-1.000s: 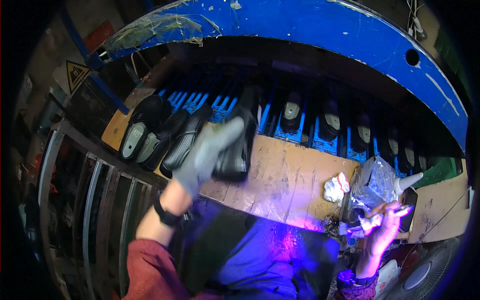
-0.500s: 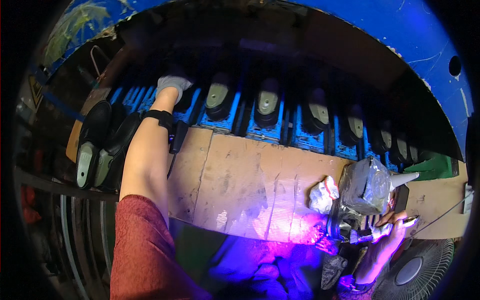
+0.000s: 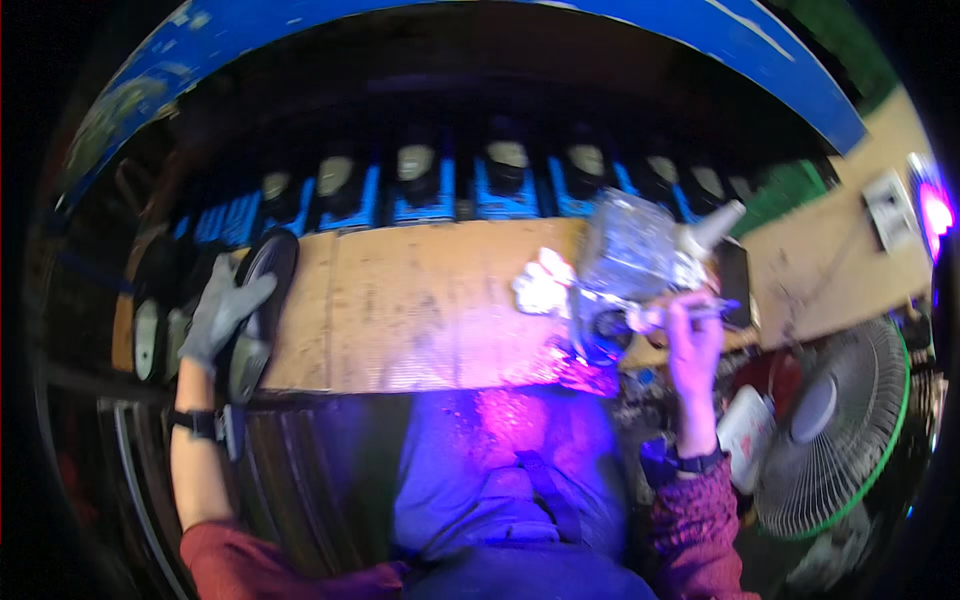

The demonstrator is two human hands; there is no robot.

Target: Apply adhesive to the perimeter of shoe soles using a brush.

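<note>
My left hand, in a grey glove, is closed on a black shoe at the left end of the cardboard-covered bench, thumb lying across it. Other dark shoes with pale last tops stand just left of that hand. My right hand, bare, pinches a brush by its handle at the bench's right side. The brush's bristle end points left toward a dark pot; blur and purple light hide whether it touches. Behind the pot stands a box-like container wrapped in clear plastic.
Shoes on blue holders line the machine's dark opening behind the cardboard. White crumpled material lies beside the pot. A pale nozzle juts right from the wrapped container. A fan stands at lower right; a blue panel edge arches overhead.
My left hand has come back from the row of blue holders to the shoe at the left and closed on it. My right hand keeps the brush near the pot. The view has shifted.
</note>
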